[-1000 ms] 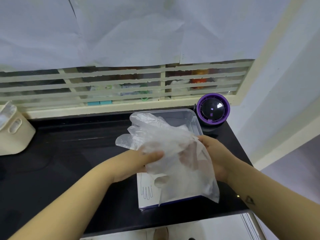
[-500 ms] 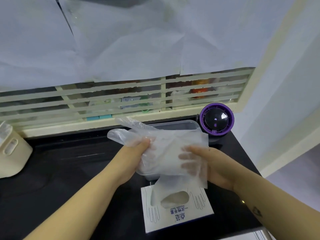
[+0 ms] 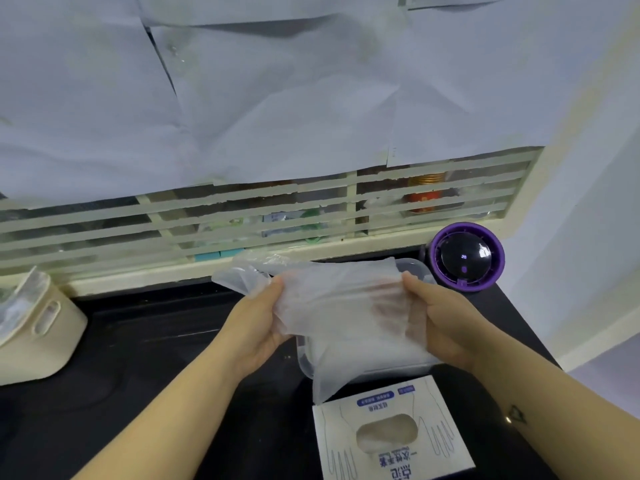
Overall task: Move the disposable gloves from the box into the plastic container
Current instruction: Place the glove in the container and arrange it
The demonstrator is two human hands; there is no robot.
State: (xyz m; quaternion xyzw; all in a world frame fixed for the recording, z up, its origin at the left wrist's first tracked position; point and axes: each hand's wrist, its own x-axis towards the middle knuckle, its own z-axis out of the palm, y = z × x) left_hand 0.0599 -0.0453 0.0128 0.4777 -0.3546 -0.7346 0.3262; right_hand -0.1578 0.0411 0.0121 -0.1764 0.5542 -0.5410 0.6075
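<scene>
Above plastic container (image 3: 414, 266) — left hand (image 3: 258, 325), right hand (image 3: 445, 322) grip gloves (image 3: 341, 303) at opposite edges, fingers curled.

Seemingly a home kitchen corner; a glossy black countertop (image 3: 138, 358) fills the lower half; at twelve o'clock a cream slatted window grille (image 3: 242, 216), papered over with creased white paper sheets (image 3: 277, 98), shows a red gold-lidded jar (image 3: 427, 195) behind it; a cream plastic bin with a slot handle (image 3: 41, 334) sits at nine o'clock.
</scene>
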